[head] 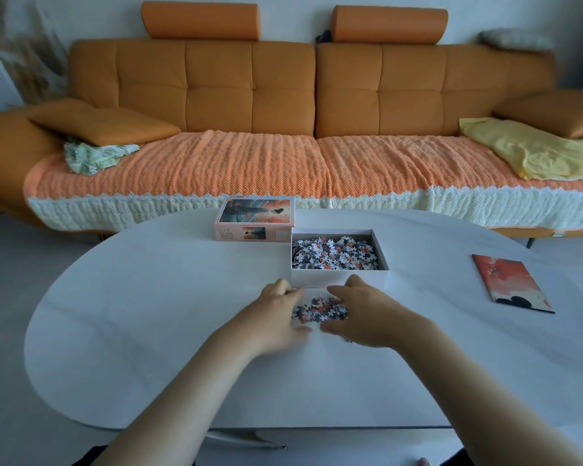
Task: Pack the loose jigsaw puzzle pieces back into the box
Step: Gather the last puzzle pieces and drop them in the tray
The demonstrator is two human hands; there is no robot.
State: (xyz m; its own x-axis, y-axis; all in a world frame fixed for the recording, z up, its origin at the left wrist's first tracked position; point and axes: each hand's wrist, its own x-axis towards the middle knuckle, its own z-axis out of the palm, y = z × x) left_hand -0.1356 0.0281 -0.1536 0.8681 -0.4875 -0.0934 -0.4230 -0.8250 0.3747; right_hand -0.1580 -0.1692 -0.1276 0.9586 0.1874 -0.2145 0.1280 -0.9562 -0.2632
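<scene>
Two hands, left hand (280, 312) and right hand (362, 316), cupping a small pile of loose puzzle pieces (318, 309) just in front of the box (337, 278); fingers loosely curved, clamped on nothing.

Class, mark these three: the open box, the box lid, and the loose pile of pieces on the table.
open box (317, 278): head view, its white front wall.
box lid (254, 212): head view, its printed top.
loose pile of pieces (320, 309): head view, the pile's middle.
</scene>
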